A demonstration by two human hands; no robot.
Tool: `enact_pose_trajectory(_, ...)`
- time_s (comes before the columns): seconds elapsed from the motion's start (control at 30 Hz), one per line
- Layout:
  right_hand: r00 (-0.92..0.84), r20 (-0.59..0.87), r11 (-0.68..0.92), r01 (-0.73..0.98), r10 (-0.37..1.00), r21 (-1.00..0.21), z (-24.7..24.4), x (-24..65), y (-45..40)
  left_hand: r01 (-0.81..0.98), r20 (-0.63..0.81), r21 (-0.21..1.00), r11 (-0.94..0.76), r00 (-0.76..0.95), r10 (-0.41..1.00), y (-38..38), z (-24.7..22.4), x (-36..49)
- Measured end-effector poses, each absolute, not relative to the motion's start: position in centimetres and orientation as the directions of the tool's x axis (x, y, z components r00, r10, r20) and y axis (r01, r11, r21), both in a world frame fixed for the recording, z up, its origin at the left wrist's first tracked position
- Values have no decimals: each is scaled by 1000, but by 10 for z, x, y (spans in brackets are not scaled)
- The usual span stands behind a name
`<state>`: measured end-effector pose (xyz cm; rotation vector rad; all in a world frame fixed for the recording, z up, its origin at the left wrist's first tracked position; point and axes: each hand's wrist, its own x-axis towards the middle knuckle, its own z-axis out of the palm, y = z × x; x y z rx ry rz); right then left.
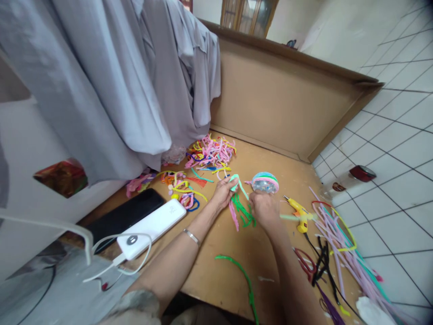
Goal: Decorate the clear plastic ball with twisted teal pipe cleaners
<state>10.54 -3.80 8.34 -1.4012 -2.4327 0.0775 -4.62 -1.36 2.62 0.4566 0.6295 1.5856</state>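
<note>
My left hand (223,191) is closed on a mint-green pipe cleaner (234,181), part of it bunched at the fingertips. The strand slants down to my right hand (265,208), whose fingers are curled closed around its other end. Under and between the hands lie green pipe cleaner pieces (244,212) and a pink one (233,215). Just beyond my right hand sits a round, clear container with pastel coils around its rim (265,180). Nearer my body, a long green pipe cleaner (244,276) curves over the table.
A yellow glue gun (301,214), red-handled scissors (306,264) and long lilac pipe cleaners (334,243) lie at right. A heap of colourful pieces (216,151) is at the back. A white power bank (154,228) and black phone (128,214) are left; grey cloth (135,81) hangs above.
</note>
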Motion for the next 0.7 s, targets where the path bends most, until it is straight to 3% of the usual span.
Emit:
enact_pose_trajectory(0.1,-443,347,563,639,827,-525,77,106,-31,-649,13,756,-81,-108,994,-17,28,-41)
enact_pose_trajectory(0.17,-359,357,493,435,863,-754,74,105,-26,-546,83,829,-118,-89,993,-20,30,-38)
enact_pose_trajectory(0.23,-274,289,367,302,917,-880,73,104,-23,-471,131,869,-153,-79,988,-22,31,-36)
enact_pose_trajectory(0.3,-205,243,291,257,948,-922,72,102,-23,-429,146,889,-164,-73,987,-24,32,-34)
enact_pose_trajectory(0.43,-74,289,298,261,954,-918,68,99,-25,-385,116,914,-126,-49,992,-26,30,-30)
enact_pose_trajectory(0.7,16,360,316,441,933,-840,66,105,-22,-375,191,916,-146,86,978,-24,30,-31)
